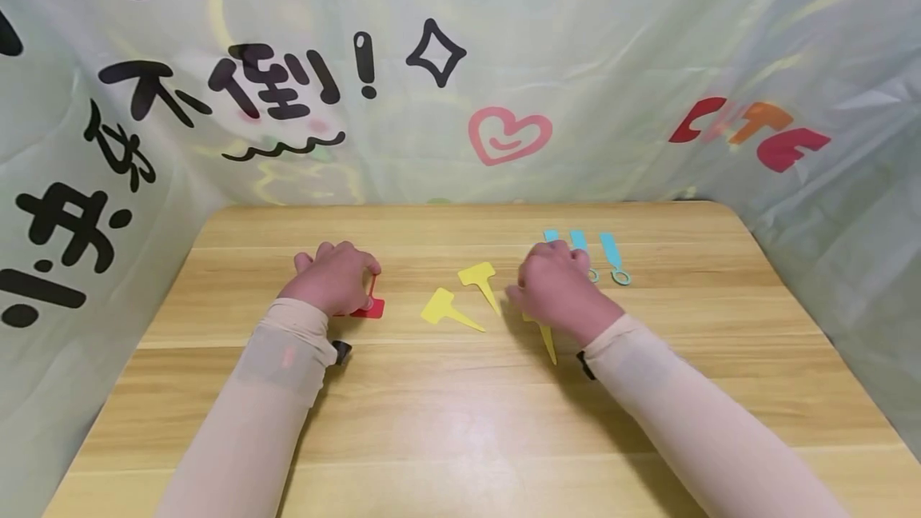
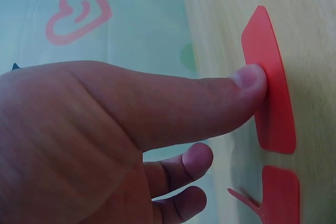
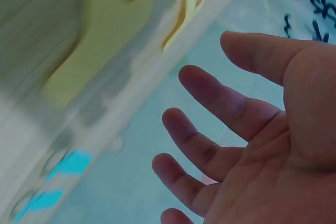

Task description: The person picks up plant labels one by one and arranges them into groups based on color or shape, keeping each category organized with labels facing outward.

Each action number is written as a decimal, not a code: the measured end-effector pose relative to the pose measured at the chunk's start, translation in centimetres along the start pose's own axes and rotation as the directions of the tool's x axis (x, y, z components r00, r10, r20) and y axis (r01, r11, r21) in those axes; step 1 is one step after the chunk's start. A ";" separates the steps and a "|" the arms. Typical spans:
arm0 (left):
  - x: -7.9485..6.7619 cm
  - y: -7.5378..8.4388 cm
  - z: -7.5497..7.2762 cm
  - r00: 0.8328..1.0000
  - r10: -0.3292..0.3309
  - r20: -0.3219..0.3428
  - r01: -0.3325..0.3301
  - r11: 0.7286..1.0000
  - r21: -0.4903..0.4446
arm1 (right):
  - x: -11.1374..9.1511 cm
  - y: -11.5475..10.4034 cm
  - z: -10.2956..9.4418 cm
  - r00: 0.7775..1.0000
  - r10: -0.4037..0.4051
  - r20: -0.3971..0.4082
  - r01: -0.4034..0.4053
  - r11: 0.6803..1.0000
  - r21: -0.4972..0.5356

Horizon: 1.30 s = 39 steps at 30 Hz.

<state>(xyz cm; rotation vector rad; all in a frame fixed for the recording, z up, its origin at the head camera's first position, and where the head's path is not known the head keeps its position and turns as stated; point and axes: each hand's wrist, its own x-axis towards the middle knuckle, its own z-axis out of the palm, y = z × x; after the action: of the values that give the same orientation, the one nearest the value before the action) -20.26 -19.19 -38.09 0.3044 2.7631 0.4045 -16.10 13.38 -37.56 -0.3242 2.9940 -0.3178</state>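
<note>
My left hand (image 1: 332,278) is low over the table's left part. Its thumb presses the broad face of a red T-shaped plant label (image 2: 275,103), and the index finger reaches to the stem's far end in the head view. Beside it in the left wrist view lies a second red label (image 2: 282,192). My right hand (image 1: 564,286) hovers with loosely bent fingers and nothing between them. It partly hides a yellow plant label (image 1: 548,342). Two more yellow labels, a near one (image 1: 440,307) and a farther one (image 1: 478,273), lie between the hands.
Behind the right hand lie blue tags with ring ends; the rightmost blue tag (image 1: 610,250) shows whole, the others are partly covered. The wooden table (image 1: 460,438) meets a pale printed curtain (image 1: 612,102) at its back edge.
</note>
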 end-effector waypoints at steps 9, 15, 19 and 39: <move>0.2 -0.4 0.1 1.000 -0.006 -0.004 0.006 1.000 -0.007 | 3.2 -3.9 1.7 0.995 0.023 0.097 -0.009 0.989 -0.148; 0.2 -0.2 0.1 1.000 0.004 -0.018 -0.005 1.000 -0.004 | 4.1 -4.3 2.0 0.992 0.043 0.117 -0.022 0.984 -0.178; 0.3 -0.1 0.1 1.000 0.005 -0.021 -0.004 1.000 0.004 | 4.7 -4.4 1.9 0.993 0.046 0.111 -0.027 0.986 -0.164; 0.2 -0.3 0.1 1.000 -0.008 -0.006 0.007 1.000 -0.013 | 7.2 -4.5 1.3 0.988 0.126 0.089 -0.115 0.987 -0.112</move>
<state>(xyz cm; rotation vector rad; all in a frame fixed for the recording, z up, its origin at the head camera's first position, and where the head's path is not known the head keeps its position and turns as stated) -20.46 -19.44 -38.33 0.2901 2.7659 0.4216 -22.04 7.19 -38.47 -0.1615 2.9250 -0.1266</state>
